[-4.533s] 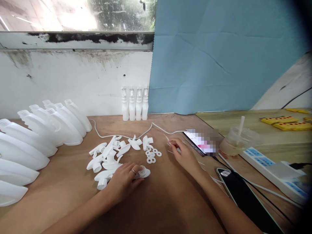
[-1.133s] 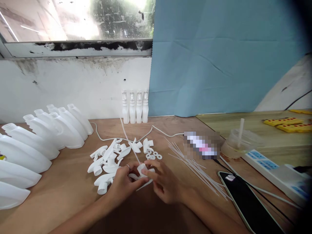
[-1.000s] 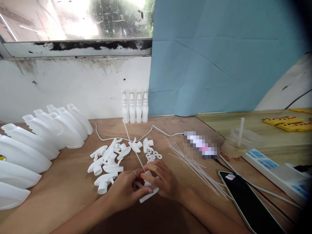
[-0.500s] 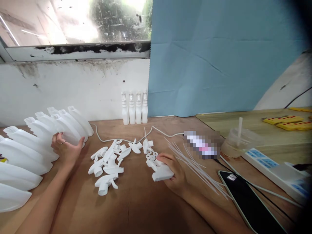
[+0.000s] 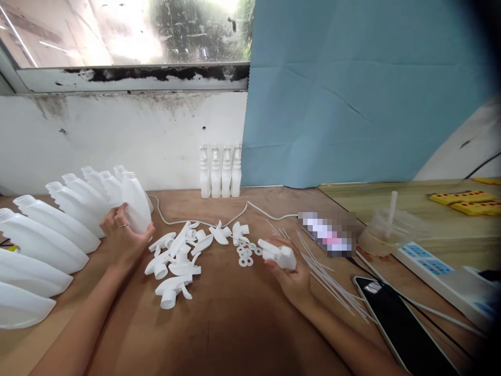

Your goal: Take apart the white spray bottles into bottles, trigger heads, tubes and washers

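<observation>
My left hand [image 5: 124,236] is wrapped round a white plastic bottle [image 5: 136,206] with an uncapped threaded neck, at the front of the bottle rows. In my right hand [image 5: 291,279] is a white trigger spray head [image 5: 279,255], partly covered by my fingers. Just left of that hand lie several white ring washers [image 5: 245,256] beside a loose spray head [image 5: 239,232]. A pile of spray heads [image 5: 180,256] sits between my hands. Thin white tubes [image 5: 332,284] lie to the right of my right hand.
More open bottles [image 5: 58,250] stand along the left. Several bottles with heads fitted [image 5: 219,175] stand against the wall. At right are a phone [image 5: 403,324], a power strip [image 5: 426,261], a plastic cup [image 5: 391,230] and cables. A blurred-out item [image 5: 326,235] lies behind the tubes.
My left hand has drawn the bottle away from the rows, to the right and more upright. My right hand has lifted and turned the spray head, moving right, away from the washers.
</observation>
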Demonstrator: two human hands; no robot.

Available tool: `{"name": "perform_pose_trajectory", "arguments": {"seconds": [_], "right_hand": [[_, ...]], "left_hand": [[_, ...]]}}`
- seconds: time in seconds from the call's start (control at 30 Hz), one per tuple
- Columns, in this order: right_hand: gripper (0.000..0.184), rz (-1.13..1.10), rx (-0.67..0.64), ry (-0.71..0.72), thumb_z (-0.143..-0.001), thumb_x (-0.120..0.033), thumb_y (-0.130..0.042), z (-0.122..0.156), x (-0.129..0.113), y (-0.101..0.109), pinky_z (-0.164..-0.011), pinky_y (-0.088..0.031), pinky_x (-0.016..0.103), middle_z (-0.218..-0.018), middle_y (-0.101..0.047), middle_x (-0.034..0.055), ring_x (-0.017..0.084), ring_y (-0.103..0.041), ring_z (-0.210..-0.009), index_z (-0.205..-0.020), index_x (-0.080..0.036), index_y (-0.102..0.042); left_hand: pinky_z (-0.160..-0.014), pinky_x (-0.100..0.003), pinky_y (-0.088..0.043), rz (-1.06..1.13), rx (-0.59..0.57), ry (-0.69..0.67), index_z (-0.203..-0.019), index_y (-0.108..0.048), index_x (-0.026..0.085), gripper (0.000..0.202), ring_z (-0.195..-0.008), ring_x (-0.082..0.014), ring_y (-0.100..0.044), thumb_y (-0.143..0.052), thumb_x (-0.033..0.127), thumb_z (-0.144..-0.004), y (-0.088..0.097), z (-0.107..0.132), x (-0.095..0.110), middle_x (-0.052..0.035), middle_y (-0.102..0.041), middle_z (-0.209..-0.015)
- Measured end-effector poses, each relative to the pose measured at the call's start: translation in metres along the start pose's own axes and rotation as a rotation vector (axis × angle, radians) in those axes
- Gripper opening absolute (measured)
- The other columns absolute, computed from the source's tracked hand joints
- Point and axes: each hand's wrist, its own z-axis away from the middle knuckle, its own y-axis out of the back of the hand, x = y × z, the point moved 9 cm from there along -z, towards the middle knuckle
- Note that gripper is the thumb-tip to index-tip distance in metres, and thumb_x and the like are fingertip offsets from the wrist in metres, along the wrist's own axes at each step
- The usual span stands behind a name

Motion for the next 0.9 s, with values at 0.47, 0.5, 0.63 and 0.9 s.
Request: {"name": "perform_pose_trajectory", "arguments": {"seconds": [0.47,0.5,0.63,0.9], "right_hand": [[0.033,-1.066,0.298,-0.788,-0.071,-0.047,-0.073,-0.017,0.089,0.01,-0.046,-0.043,0.023,-0.068,-0.063,-0.0015,0.01,-0.05,-0.051,-0.083,-0.019,-0.063],[0.032,-1.086,0.314,-0.799,-0.071,-0.048,-0.072,-0.017,0.092,0.012,-0.045,-0.042,0.023,-0.068,-0.062,-0.0021,0.01,-0.049,-0.05,-0.082,-0.019,-0.062],[0.031,-1.112,0.351,-0.826,-0.071,-0.046,-0.073,-0.016,0.1,0.015,-0.041,-0.039,0.023,-0.066,-0.06,-0.0028,0.009,-0.046,-0.048,-0.08,-0.02,-0.06],[0.031,-1.103,0.354,-0.833,-0.07,-0.042,-0.075,-0.012,0.103,0.012,-0.04,-0.038,0.02,-0.067,-0.06,-0.0026,0.008,-0.045,-0.047,-0.084,-0.018,-0.061]], "left_hand": [[-0.101,-0.053,-0.037,0.117,-0.173,-0.694,-0.14,-0.026,0.023,0.08,-0.129,-0.0377,-0.036,-0.07,0.031,-0.074,0.007,0.02,0.091,-0.0199,-0.034,-0.142],[-0.101,-0.053,-0.037,0.115,-0.184,-0.711,-0.14,-0.027,0.023,0.078,-0.129,-0.0374,-0.038,-0.069,0.031,-0.075,0.006,0.021,0.093,-0.0197,-0.036,-0.141],[-0.101,-0.055,-0.035,0.099,-0.195,-0.774,-0.138,-0.033,0.027,0.07,-0.127,-0.0372,-0.041,-0.066,0.031,-0.077,0.004,0.026,0.095,-0.0175,-0.041,-0.139],[-0.099,-0.054,-0.036,0.067,-0.193,-0.816,-0.14,-0.033,0.028,0.071,-0.126,-0.0371,-0.043,-0.066,0.032,-0.077,0.007,0.026,0.097,-0.0184,-0.042,-0.138]]}}
